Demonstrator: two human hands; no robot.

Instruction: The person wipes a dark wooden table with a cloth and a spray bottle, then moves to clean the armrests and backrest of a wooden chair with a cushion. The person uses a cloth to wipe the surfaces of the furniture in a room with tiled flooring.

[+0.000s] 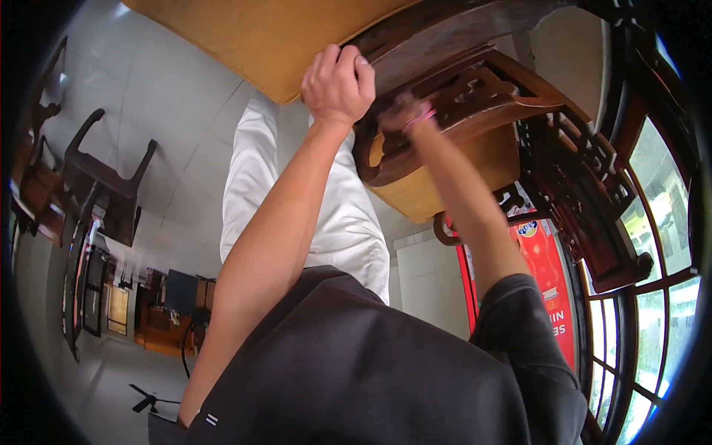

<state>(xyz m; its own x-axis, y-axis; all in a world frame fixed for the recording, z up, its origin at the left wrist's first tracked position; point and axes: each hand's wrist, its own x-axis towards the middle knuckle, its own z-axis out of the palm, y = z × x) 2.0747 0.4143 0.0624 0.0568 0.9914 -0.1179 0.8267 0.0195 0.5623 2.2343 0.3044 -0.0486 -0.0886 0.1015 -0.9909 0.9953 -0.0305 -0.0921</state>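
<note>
My left hand is curled over the front end of a dark wooden armrest, beside the corner of a mustard-yellow seat cushion. Its fingers are bent and its thumb lies along the wood; the palm is hidden. To the right, my right hand is blurred, with a pink band at the wrist. It is over a carved, curved wooden armrest of the neighbouring seat. Whether it holds anything cannot be made out. Under that armrest a second yellow cushion shows.
Pale floor tiles spread to the left, where a dark wooden stool or table stands. A red drinks cooler and a white panel are at the right. Carved openwork wood borders the framed windows.
</note>
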